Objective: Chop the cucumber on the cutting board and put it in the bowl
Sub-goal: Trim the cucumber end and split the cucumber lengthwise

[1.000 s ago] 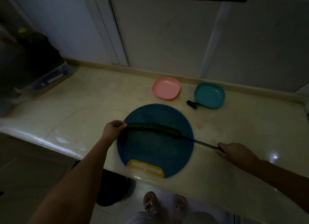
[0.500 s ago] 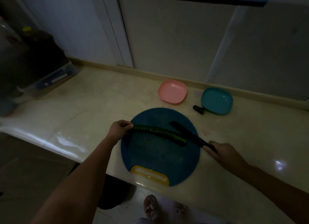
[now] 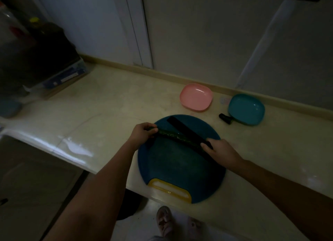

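A long dark green cucumber [image 3: 177,137] lies across the round blue cutting board [image 3: 176,167], which has a yellow handle at its near edge. My left hand [image 3: 142,133] grips the cucumber's left end. My right hand [image 3: 220,151] holds the handle of a dark knife [image 3: 183,130]; its blade reaches up and left over the board, just behind the cucumber. A pink bowl [image 3: 196,97] and a teal bowl [image 3: 246,109] stand empty behind the board.
A small dark cucumber end [image 3: 225,118] lies beside the teal bowl. A dark bag on a box [image 3: 54,68] fills the counter's far left. The counter edge [image 3: 75,150] runs close in front, with my feet on the floor below.
My right hand has moved left with the knife, from the counter onto the board, and the blade has swung up over the cucumber. My left hand has kept its hold.
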Demonstrator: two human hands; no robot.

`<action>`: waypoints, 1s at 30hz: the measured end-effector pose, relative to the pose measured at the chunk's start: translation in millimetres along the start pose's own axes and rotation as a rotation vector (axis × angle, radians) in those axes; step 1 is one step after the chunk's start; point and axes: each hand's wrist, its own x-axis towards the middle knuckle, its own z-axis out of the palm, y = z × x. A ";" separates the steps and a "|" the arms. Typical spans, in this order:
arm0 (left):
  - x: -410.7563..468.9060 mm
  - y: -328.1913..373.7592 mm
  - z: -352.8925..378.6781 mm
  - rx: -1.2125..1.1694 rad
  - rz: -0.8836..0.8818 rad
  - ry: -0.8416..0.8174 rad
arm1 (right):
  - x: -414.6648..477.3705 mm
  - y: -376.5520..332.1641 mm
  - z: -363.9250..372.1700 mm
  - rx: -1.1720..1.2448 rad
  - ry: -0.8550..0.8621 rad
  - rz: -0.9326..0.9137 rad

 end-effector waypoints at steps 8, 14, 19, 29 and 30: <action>10.2 -2.4 -0.7 -0.107 -0.037 0.029 | 8.2 -0.7 2.0 -0.092 0.002 -0.025; 10.1 -7.4 2.3 -0.192 -0.022 0.111 | 11.0 0.5 6.5 -0.269 0.018 -0.103; 10.5 -7.5 5.1 -0.212 -0.005 0.141 | 9.6 -1.1 8.3 -0.342 0.011 -0.156; 14.1 -10.4 5.4 -0.175 -0.032 0.147 | 8.9 -16.1 13.1 -0.420 0.035 -0.134; 13.6 -9.7 5.7 -0.163 -0.030 0.150 | 10.5 -19.8 13.1 -0.435 0.039 -0.131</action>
